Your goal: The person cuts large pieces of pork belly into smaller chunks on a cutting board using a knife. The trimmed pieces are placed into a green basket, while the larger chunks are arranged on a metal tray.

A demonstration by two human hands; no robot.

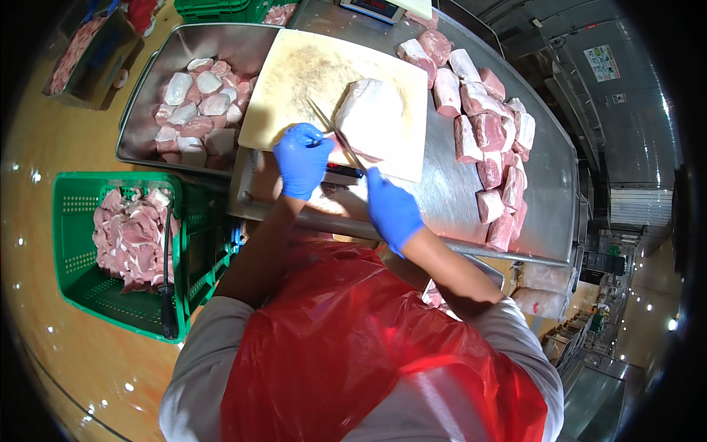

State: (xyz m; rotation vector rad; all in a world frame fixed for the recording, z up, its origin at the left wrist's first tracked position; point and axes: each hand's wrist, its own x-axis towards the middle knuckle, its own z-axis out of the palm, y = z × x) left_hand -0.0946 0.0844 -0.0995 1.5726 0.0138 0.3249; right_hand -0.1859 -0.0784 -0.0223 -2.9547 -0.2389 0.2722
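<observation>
A large slab of pale, fat-covered meat [372,112] lies on the right part of a white cutting board [283,96]. My right hand [394,211], in a blue glove, is closed round the handle of a knife [321,115]. Its narrow blade slants up and left along the slab's near left edge. On the left, my blue-gloved left hand [302,162] is closed, thumb and fingers drawn together near the blade and that edge. A bit of pink meat shows beside its fingertips; what the fingers grip is hidden.
A steel tub [132,140] of meat chunks stands left of the board. Below it, a green crate [74,243] holds meat pieces. Several cut meat blocks [489,131] lie on the steel table [442,199] at right. A black device [343,171] sits at the board's near edge.
</observation>
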